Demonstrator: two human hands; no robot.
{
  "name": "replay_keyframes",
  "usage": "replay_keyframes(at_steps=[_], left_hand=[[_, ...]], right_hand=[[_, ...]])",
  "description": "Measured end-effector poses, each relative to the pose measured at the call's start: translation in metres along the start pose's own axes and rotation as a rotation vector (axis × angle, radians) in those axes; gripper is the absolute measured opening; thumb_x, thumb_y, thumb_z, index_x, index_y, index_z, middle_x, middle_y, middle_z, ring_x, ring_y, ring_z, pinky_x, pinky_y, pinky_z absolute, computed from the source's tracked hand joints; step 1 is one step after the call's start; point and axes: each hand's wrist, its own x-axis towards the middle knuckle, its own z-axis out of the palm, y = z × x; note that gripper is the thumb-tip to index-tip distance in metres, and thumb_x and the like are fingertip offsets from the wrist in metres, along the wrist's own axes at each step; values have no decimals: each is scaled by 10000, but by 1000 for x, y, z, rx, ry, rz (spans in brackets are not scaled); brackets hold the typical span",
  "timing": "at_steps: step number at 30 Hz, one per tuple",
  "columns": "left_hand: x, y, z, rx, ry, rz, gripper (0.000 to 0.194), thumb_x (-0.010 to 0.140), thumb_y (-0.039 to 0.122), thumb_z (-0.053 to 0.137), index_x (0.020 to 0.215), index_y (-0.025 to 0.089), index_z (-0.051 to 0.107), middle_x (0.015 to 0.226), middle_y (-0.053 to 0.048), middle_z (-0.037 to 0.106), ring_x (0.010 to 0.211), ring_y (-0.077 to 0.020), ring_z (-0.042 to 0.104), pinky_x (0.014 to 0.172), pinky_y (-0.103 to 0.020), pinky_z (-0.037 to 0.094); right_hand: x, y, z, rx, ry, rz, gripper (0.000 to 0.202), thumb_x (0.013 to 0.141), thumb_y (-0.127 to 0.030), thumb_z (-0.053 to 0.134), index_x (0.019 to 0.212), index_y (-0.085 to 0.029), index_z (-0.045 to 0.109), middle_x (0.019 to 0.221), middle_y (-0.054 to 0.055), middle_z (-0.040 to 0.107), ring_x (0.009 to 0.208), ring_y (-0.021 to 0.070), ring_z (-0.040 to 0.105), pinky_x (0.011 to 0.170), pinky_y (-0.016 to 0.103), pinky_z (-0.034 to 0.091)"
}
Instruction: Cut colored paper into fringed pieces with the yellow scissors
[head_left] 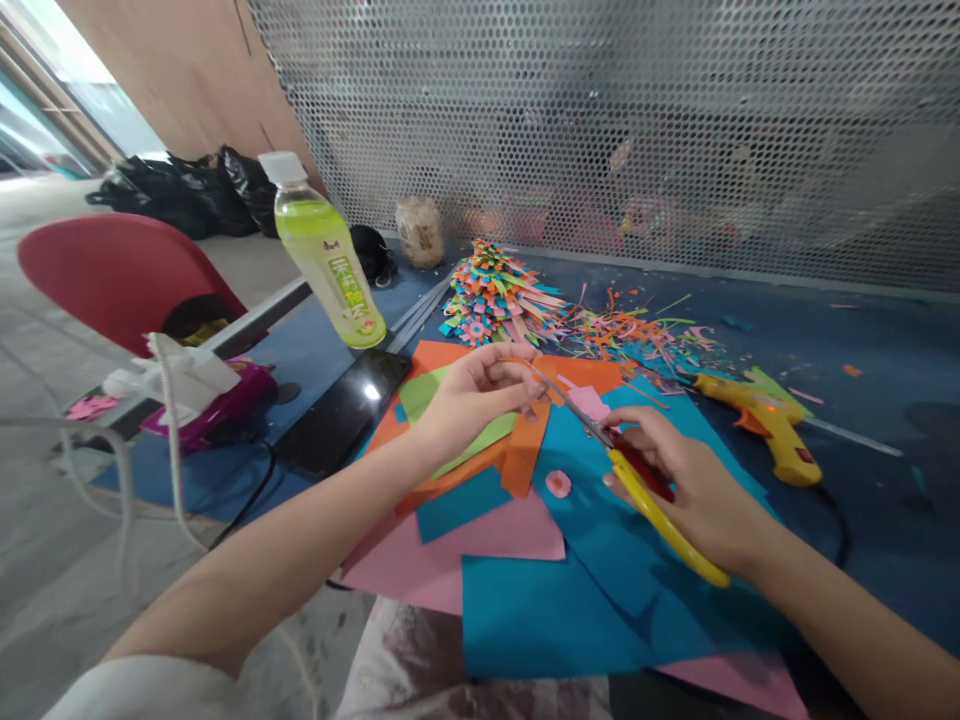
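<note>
My right hand (679, 470) grips a pair of scissors (637, 485) with one yellow and one red handle; the blades point up and left. Their tips reach the fingers of my left hand (487, 385). My left fingers are curled together in a pinch, and whatever is between them is too small to make out. Beneath both hands lie coloured paper sheets: blue (555, 610), pink (420, 565), orange (439, 355) and green (427, 390). A small pink paper flower (558, 484) with an orange centre rests on the blue paper.
A cone of layered paper flowers (487, 290) stands behind my hands, beside paper scraps (637, 330). At right lies a yellow glue gun (757, 415), its light lit. A phone (341, 415), a drink bottle (330, 260) and a purple box (206, 405) are left. Perforated metal (600, 120) bounds the back.
</note>
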Motion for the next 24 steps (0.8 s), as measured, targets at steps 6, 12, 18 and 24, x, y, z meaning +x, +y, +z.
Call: replay_keyframes(at_steps=[6, 12, 18, 24], left_hand=[[0, 1, 0, 4, 1, 1, 394, 621, 209, 842, 934, 144, 613, 665, 22, 685, 559, -88, 633, 536, -199, 509], [2, -1, -1, -7, 8, -21, 378, 623, 187, 833, 927, 150, 611, 672, 21, 688, 558, -95, 631, 550, -220, 502], [1, -4, 0, 42, -13, -48, 402, 638, 214, 827, 948, 149, 580, 688, 23, 689, 537, -92, 634, 552, -222, 502], [6, 2, -10, 379, -3, -2, 335, 684, 201, 761, 955, 148, 572, 704, 5, 671, 597, -110, 636, 583, -242, 515]], right_hand=[[0, 2, 3, -46, 29, -26, 283, 865, -381, 572, 1081, -235, 462, 891, 40, 713, 697, 191, 678, 594, 269, 481], [1, 5, 4, -67, 36, -26, 293, 863, -412, 574, 1072, -236, 466, 817, 32, 709, 637, 196, 663, 569, 280, 467], [0, 4, 4, -43, 50, -26, 283, 869, -410, 567, 1076, -238, 478, 851, 44, 720, 650, 197, 667, 584, 283, 476], [4, 8, -5, -40, 180, 5, 264, 844, -414, 588, 1018, -238, 495, 736, 17, 689, 543, 177, 624, 512, 268, 439]])
